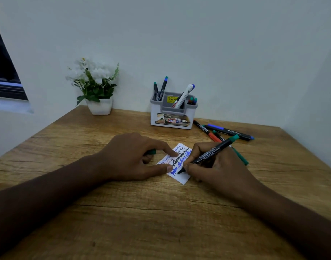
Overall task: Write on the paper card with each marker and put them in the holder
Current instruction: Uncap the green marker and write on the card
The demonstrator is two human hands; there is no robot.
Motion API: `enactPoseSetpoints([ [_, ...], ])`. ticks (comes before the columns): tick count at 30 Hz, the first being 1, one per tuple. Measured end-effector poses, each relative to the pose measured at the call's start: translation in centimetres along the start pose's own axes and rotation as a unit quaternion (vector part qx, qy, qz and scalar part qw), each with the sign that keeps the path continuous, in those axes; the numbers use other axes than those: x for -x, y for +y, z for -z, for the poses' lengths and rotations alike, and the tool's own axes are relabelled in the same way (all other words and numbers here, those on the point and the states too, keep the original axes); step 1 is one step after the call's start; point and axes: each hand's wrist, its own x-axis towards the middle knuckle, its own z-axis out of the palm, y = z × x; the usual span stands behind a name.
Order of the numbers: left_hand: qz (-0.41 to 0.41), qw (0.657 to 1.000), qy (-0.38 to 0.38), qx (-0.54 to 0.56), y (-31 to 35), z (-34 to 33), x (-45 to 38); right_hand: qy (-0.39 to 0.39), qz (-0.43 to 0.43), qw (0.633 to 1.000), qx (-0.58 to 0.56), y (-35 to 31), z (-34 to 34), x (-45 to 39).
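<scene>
A: Entry, left to right. Potted white-flower plant (94, 87) at the back left of the wooden table (123, 212). The left hand (134, 158) pins the paper card (180, 167): forefinger and thumb are straight and press its left edge, while the other fingers curl round a green cap (151, 152).

B: Right side?

A: The right hand (217, 166) is clamped round a black green-ended marker (207, 154), tip on the card's lower part beneath the blue and black lines already written.

B: Advice for the stroke?

A: Judgement: keep the left fingers down so the card cannot slide, write on the bare white strip at the bottom, then recap before stowing.

B: Surroundings, obstructions?

A: Holder (173, 111) stands behind the card, several markers already in it. Loose markers (222, 133) lie just right of it, near the writing hand; the reach to the holder looks unobstructed, though a sweeping wrist could roll them.
</scene>
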Motion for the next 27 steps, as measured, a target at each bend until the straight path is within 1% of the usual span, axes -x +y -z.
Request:
enactPoseSetpoints([
  [4,0.001,1.0,-0.001,-0.004,0.03,0.07,0.02,-0.009,0.01,1.0,0.011,-0.08,-0.05,0.17],
  [8,0.001,1.0,-0.004,-0.001,0.11,0.15,0.02,0.014,0.0,1.0,0.009,0.07,0.01,0.18],
  [17,-0.007,1.0,0.0,-0.004,0.01,0.09,0.07,0.015,-0.022,1.0,0.013,0.13,0.16,0.07],
  [27,-0.011,1.0,0.006,-0.008,-0.12,-0.03,0.04,0.029,-0.018,0.999,0.012,0.36,-0.03,0.12],
])
